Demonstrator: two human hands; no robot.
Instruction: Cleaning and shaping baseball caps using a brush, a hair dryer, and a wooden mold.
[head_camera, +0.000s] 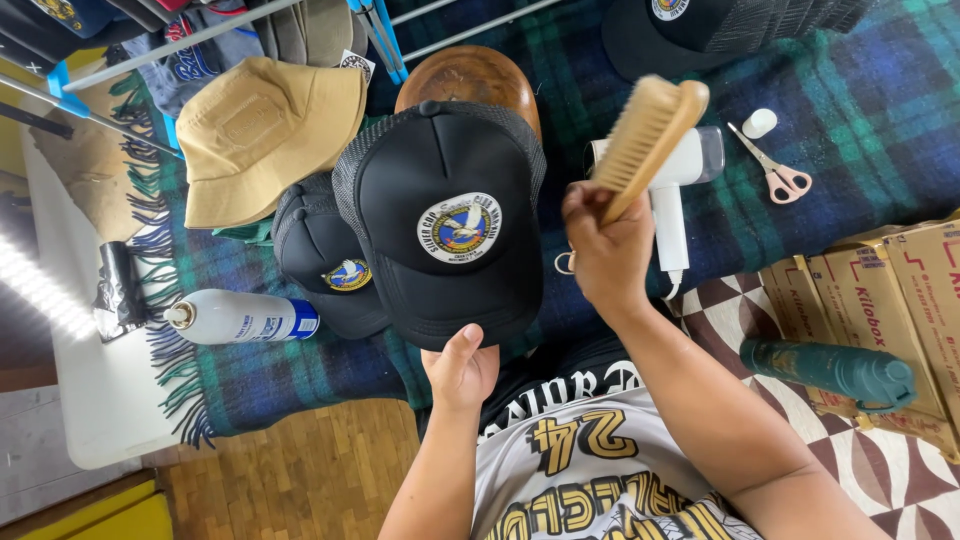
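Around our black cap (440, 225) we are hemmed in: a tan hat (265, 135) and spray can (240, 316) left, a white dryer (665, 195) right. Bare plaid blanket (860, 130) lies open beyond the scissors (775, 170).

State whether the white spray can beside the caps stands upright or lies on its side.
On its side: the white spray can lies lengthwise on the plaid blanket, nozzle pointing left.

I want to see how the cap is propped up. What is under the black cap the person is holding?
Behind the black cap a rounded brown wooden form pokes out. Whether the cap rests on it is hidden. The left hand holds its brim.
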